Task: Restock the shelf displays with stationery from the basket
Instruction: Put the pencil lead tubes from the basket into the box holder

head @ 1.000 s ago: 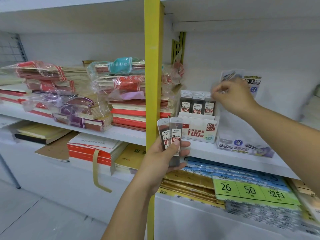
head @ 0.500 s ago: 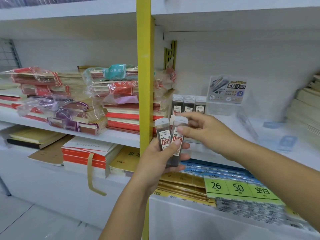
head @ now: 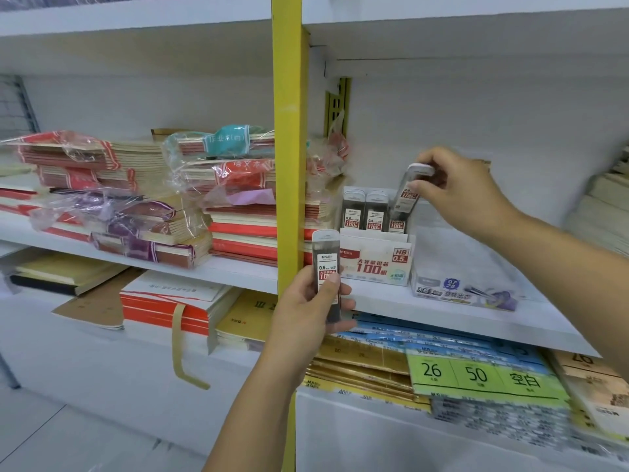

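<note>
1. Left hand [head: 306, 311] grips one 0.5 HB lead refill case [head: 326, 267] upright, thumb across its label, near side of the shelf edge [head: 442, 318], just right of the yellow post [head: 289, 165]
2. Right hand [head: 459, 192] pinches a second lead case [head: 406, 195] near its cap, tilted, lower end over the right end of the white display box [head: 374, 264]
3. Row of cases [head: 352, 212] stands upright in that box, left of the tilted one
4. Clear pen box [head: 466, 287] just right of the display box
5. Wrapped notebook stacks [head: 238, 199] left of the post; green label sheet [head: 476, 373] on the lower shelf
</note>
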